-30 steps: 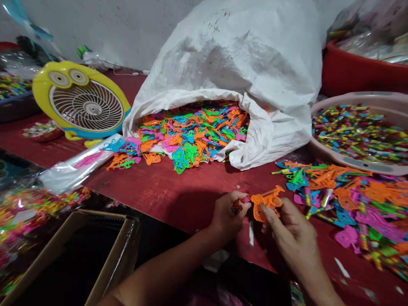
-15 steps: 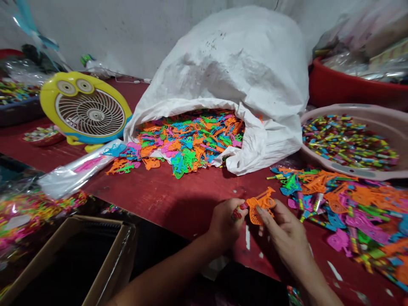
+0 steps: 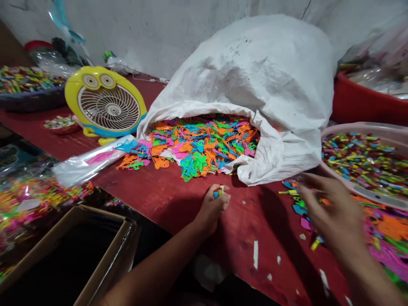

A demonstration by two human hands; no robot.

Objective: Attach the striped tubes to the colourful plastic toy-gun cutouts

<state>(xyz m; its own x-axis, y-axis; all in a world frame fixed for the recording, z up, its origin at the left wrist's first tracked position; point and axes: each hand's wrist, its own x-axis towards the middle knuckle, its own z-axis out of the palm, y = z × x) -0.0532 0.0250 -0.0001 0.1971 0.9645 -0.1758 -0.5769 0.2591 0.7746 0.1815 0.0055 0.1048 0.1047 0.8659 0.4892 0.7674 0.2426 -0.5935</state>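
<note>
My left hand (image 3: 211,209) rests near the middle of the red table (image 3: 178,212), closed around a small multicoloured plastic piece (image 3: 218,192). My right hand (image 3: 331,212) is blurred by motion, hovering with fingers apart above a heap of bright plastic toy parts (image 3: 387,229). Nothing shows in its fingers. A white woven sack (image 3: 255,85) lies open beyond my hands, spilling orange, green, blue and pink plastic parts (image 3: 204,146) onto the table.
A pink basin of small striped pieces (image 3: 366,163) sits at right, with a red tub (image 3: 360,102) behind it. A yellow cartoon-shaped fan (image 3: 105,102) stands at left. An open cardboard box (image 3: 73,250) sits below the table edge, near bagged coloured parts (image 3: 38,199).
The orange mesh piece is gone from my right hand, which has moved right over the heap. My left hand has shifted away from it, still holding the small piece.
</note>
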